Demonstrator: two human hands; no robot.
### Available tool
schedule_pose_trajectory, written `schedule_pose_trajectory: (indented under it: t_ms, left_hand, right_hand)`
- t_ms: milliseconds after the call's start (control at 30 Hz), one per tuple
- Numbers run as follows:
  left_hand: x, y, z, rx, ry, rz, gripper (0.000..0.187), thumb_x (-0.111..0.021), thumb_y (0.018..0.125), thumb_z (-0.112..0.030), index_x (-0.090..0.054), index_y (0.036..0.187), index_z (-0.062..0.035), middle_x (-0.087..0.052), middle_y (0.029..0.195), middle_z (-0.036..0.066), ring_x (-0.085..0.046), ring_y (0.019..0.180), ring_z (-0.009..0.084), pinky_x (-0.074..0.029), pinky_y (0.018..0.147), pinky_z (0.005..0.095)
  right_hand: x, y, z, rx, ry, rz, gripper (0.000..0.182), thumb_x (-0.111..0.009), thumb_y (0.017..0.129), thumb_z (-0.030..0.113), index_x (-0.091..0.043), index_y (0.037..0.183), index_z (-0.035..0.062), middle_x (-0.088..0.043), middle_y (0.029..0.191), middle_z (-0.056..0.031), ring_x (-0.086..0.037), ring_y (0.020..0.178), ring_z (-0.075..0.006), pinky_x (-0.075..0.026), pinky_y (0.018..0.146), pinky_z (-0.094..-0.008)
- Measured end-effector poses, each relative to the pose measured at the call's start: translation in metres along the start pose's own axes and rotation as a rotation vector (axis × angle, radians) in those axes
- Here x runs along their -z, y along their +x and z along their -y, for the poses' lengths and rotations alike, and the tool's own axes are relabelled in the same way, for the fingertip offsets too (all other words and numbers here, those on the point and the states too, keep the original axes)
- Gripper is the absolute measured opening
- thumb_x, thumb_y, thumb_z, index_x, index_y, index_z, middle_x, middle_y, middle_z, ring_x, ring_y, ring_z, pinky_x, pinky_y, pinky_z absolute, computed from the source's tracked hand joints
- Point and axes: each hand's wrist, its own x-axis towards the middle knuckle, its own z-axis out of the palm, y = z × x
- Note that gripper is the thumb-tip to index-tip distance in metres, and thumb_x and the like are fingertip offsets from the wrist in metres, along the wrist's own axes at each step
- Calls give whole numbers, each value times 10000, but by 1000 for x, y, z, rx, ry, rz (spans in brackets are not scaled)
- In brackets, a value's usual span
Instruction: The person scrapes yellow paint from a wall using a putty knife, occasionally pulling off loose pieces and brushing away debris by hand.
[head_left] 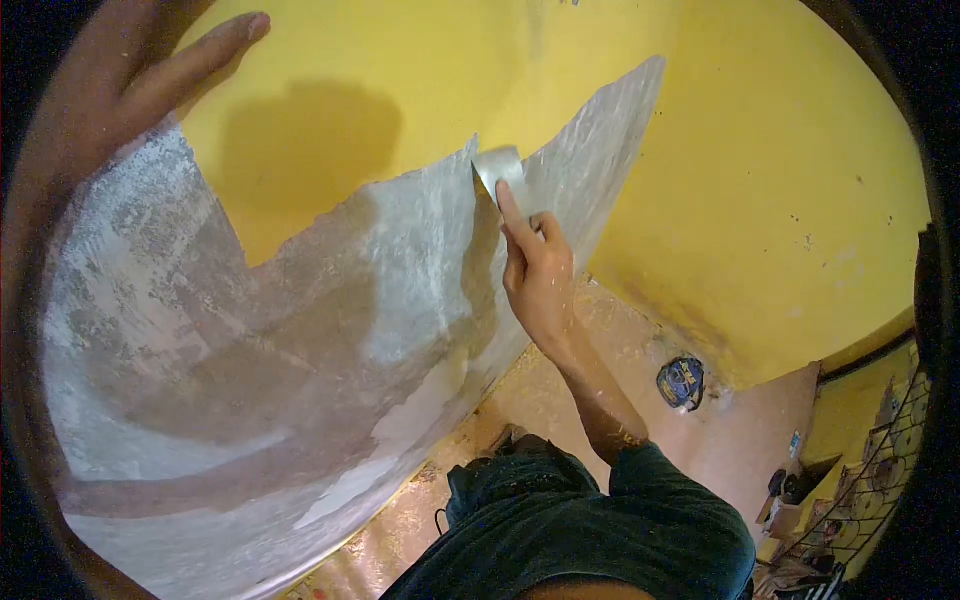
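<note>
My right hand is closed around a putty knife, with one finger stretched along its broad metal blade. The blade's edge lies at the border between the yellow paint and the bare grey patch of the wall. The handle is mostly hidden in my grip. At the upper left, my left hand is held up at the wall, fingers extended and nothing visible in it. It is partly cut off by the dark edge of the view. Jagged yellow edges run along the top of the grey patch.
A second yellow wall meets this one at a corner on the right. On the floor, scattered with flakes, lies a dark blue bundle. A metal grille and a box stand at the lower right.
</note>
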Motion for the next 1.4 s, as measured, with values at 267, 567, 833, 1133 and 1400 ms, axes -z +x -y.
schedule_pose_trajectory:
  t_ms: [267,567,833,1133,1400]
  left_hand:
    - [3,-6,1,-58,-21,18,683,-492,927,-529,-495,1451,-91,-369,1566,203,-291,1484,359,-195,1233,558]
    - [8,-13,5,-109,-36,57,676,-503,929,-523,-494,1448,-91,-372,1562,205,-293,1483,360,-196,1233,558]
    - [6,-17,1,-141,-60,75,669,-512,930,-519,-494,1445,-91,-373,1559,206,-295,1482,360,-197,1233,558]
    - [4,-19,-2,-156,-94,84,662,-522,932,-514,-493,1442,-92,-375,1556,208,-296,1481,360,-198,1234,558]
    - [5,-20,-2,-181,-90,90,657,-531,933,-509,-493,1439,-92,-377,1552,209,-298,1480,360,-199,1234,557]
  right_hand:
    - [13,-1,1,-77,-3,155,744,-578,811,-107,-527,1478,218,-479,830,-204,-521,713,-350,-470,667,-432]
    - [5,-2,-5,-37,39,126,738,-585,813,-106,-521,1481,201,-483,835,-197,-519,714,-338,-474,673,-441]
    - [10,12,8,-35,-22,76,734,-594,830,-82,-510,1489,232,-488,815,-206,-531,723,-365,-477,664,-446]
    - [9,17,7,-6,-99,38,594,-596,899,-89,-576,1432,172,-450,711,-148,-472,650,-270,-435,632,-386]
    - [10,14,7,-25,-43,126,720,-578,834,-71,-489,1498,193,-490,802,-216,-513,724,-386,-462,682,-476]
